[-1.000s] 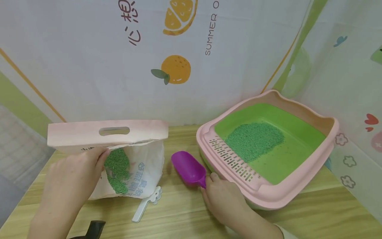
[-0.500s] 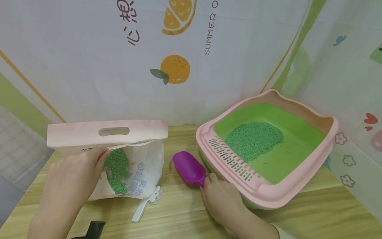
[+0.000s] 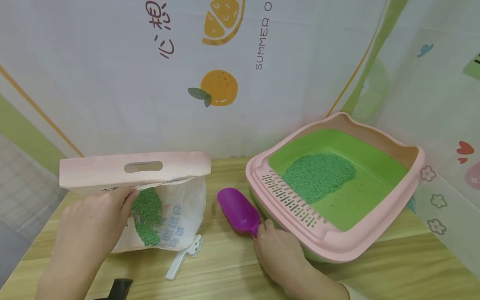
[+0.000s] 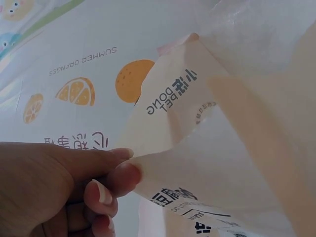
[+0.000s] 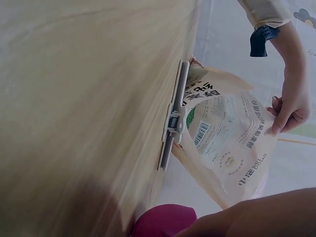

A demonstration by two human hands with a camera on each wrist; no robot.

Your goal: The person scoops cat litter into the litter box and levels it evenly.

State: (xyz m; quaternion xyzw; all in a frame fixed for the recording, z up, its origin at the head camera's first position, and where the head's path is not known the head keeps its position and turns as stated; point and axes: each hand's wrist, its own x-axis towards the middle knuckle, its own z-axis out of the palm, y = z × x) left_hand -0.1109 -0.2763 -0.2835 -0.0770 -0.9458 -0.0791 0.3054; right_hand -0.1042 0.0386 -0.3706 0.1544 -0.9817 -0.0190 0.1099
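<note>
My left hand pinches the upper edge of an open cat litter bag at the left; the left wrist view shows thumb and finger on the paper. Green pellets show inside the bag. My right hand grips the handle of a purple scoop, close over the table, its bowl pointing toward the far left. Much of the handle is hidden in the hand. Beside that hand stands a litter box with a pink rim; a pile of green pellets lies on its green floor.
A white sealing clip lies on the wooden table, against the bag's front. Behind the bag is a pink and white carton-like panel with a handle slot. A printed curtain hangs behind. Something black shows at the bottom edge.
The purple scoop and right hand have shifted very slightly to the right, and the head view has drifted a little. The left hand keeps its hold on the bag.
</note>
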